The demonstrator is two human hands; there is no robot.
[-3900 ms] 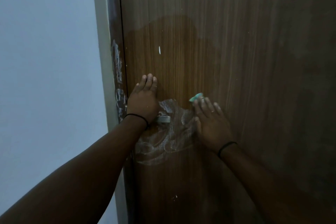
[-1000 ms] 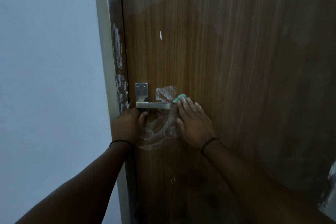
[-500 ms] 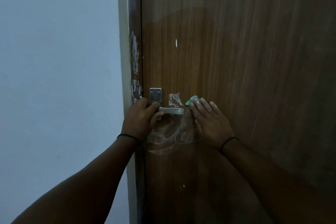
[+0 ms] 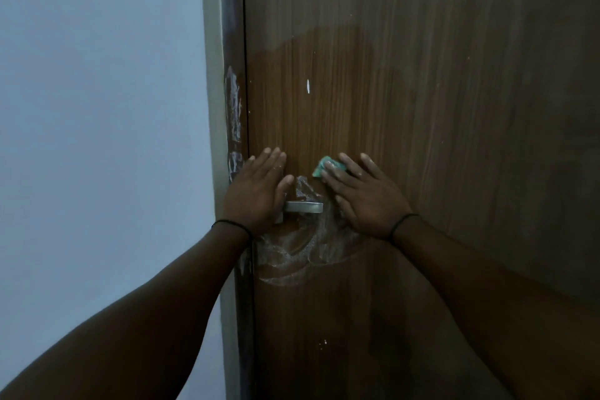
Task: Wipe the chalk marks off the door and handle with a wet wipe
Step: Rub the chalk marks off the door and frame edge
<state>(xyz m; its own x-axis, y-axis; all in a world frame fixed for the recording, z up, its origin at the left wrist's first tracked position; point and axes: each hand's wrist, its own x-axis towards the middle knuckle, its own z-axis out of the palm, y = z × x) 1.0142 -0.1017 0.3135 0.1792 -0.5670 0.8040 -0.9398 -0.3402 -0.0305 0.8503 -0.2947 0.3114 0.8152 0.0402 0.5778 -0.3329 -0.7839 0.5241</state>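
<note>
My left hand (image 4: 256,191) has come up off the lever and now lies flat against the door (image 4: 422,140), fingers straight and close together, palm covering the handle's backplate, which was bare a second ago. It grips nothing; it only braces the leaf. Only the free end of the metal handle (image 4: 305,206) shows, poking out to the right of my palm.

My right hand (image 4: 363,195) has slid a little higher than it was a second ago. It is spread flat, fingers apart, pressing the folded green wet wipe (image 4: 326,166) to the wood under my index and middle fingertips; the wipe sits just above and to the right of the handle's tip.

The chalk marks (image 4: 298,253) look much as before: a smeared white swirl below and behind the handle, between my two wrists, with a patch still above the lever. I judge the wiping has barely bitten into it, and the handle itself is not yet cleaned.

Farther off, chalk streaks (image 4: 234,107) run up the dark door frame, and a small white fleck (image 4: 307,86) sits higher on the door. Those wait too.
</note>
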